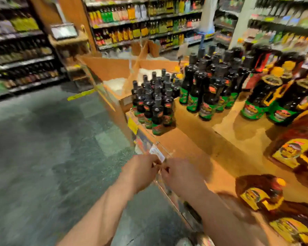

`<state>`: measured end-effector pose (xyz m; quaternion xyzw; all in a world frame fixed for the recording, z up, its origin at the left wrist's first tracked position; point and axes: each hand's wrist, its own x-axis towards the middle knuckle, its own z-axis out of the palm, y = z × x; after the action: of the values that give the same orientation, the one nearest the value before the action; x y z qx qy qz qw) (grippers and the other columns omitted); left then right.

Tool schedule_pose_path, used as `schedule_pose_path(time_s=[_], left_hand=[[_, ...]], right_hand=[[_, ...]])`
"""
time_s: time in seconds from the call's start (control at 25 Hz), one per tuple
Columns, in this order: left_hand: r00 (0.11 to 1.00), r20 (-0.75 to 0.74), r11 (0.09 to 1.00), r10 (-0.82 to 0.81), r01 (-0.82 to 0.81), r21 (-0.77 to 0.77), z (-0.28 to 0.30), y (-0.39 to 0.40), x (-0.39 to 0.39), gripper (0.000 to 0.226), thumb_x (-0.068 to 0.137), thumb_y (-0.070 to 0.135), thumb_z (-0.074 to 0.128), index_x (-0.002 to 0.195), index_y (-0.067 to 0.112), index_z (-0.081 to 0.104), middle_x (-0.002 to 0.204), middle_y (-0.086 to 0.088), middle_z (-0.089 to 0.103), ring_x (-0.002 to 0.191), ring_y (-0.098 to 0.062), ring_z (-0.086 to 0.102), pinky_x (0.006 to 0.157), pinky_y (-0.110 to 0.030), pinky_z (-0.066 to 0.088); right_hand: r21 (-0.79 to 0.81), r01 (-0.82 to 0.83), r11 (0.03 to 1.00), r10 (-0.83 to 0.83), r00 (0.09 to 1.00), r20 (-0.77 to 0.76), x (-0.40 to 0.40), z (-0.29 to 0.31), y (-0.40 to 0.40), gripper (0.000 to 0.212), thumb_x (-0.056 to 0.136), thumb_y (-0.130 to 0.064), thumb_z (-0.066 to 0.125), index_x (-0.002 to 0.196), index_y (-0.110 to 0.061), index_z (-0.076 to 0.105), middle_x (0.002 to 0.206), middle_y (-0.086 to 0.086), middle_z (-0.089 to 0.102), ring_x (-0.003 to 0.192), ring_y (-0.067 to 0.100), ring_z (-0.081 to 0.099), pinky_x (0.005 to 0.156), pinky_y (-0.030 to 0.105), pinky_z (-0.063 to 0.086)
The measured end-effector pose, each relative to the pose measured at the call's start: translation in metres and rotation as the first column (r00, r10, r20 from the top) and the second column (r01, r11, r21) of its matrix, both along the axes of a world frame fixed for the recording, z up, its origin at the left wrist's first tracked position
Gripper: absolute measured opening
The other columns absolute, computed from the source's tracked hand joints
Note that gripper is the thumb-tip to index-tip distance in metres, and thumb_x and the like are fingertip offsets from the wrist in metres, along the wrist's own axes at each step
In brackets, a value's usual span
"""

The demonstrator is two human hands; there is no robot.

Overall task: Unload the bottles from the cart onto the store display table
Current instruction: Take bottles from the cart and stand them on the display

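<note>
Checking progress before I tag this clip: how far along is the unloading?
Done: many dark bottles already stand in groups on the display table. In hand: no bottle; both the left hand and right hand meet at a small white tag on the table's front edge, grip blurred. Left: cannot tell, no cart is in view.

The shelves (140, 23) are smeared by blur — no label can be read (nor what the fingertips (156, 164) pinch).
</note>
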<state>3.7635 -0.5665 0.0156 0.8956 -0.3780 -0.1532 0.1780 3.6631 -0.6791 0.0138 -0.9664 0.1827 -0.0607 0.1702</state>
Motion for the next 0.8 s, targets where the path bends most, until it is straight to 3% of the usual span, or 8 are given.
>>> schedule_pose_path(time_s=[0.16,0.28,0.4,0.6,0.8], left_hand=[[0.954,0.019,0.954,0.298,-0.297,-0.048,-0.002,0.148,0.017,0.022,0.097,0.027,0.048,0.098,0.019,0.068,0.09,-0.005,0.072,0.092,-0.027,0.066,0.076,-0.037,0.051],[0.847,0.037,0.848,0.53,-0.529,-0.036,-0.008,0.253,0.006,0.025,0.097,0.033,0.047,0.102,0.021,0.068,0.095,-0.003,0.073,0.095,-0.023,0.066,0.078,-0.033,0.048],[0.687,0.024,0.687,0.726,-0.725,-0.047,-0.023,0.35,-0.018,0.028,0.092,0.041,0.047,0.101,0.023,0.068,0.091,-0.004,0.073,0.092,-0.026,0.067,0.076,-0.038,0.053],[0.393,0.007,0.394,0.919,-0.919,-0.014,-0.043,0.453,-0.052,0.029,0.091,0.041,0.049,0.101,0.023,0.069,0.091,-0.006,0.073,0.089,-0.028,0.066,0.075,-0.042,0.051],[0.043,-0.078,0.046,0.996,-0.998,0.042,-0.064,0.516,-0.042,0.028,0.09,0.045,0.048,0.1,0.03,0.069,0.086,0.001,0.073,0.086,-0.019,0.067,0.074,-0.033,0.053]], right_hand=[[-0.03,-0.363,0.931,0.364,0.93,0.054,0.062,-0.002,0.112,0.028,0.091,-0.04,0.044,0.099,-0.024,0.066,0.099,0.002,0.068,0.097,0.023,0.062,0.074,0.034,0.044],[0.011,-0.583,0.813,0.581,0.812,0.061,0.094,-0.014,0.211,0.028,0.088,-0.04,0.043,0.094,-0.025,0.065,0.094,0.001,0.067,0.09,0.022,0.062,0.07,0.031,0.043],[0.052,-0.745,0.665,0.74,0.666,0.094,0.113,-0.031,0.315,0.023,0.081,-0.038,0.048,0.075,-0.025,0.065,0.07,-0.003,0.062,0.068,0.02,0.063,0.055,0.026,0.045],[0.137,-0.911,0.389,0.92,0.377,-0.102,0.132,-0.051,0.432,0.025,0.094,-0.039,0.046,0.107,-0.029,0.064,0.109,-0.004,0.063,0.106,0.019,0.057,0.086,0.029,0.045],[0.188,-0.972,0.14,0.989,0.128,-0.073,0.179,-0.066,0.516,0.02,0.091,-0.035,0.049,0.093,-0.026,0.066,0.092,-0.005,0.066,0.09,0.018,0.061,0.071,0.032,0.042]])
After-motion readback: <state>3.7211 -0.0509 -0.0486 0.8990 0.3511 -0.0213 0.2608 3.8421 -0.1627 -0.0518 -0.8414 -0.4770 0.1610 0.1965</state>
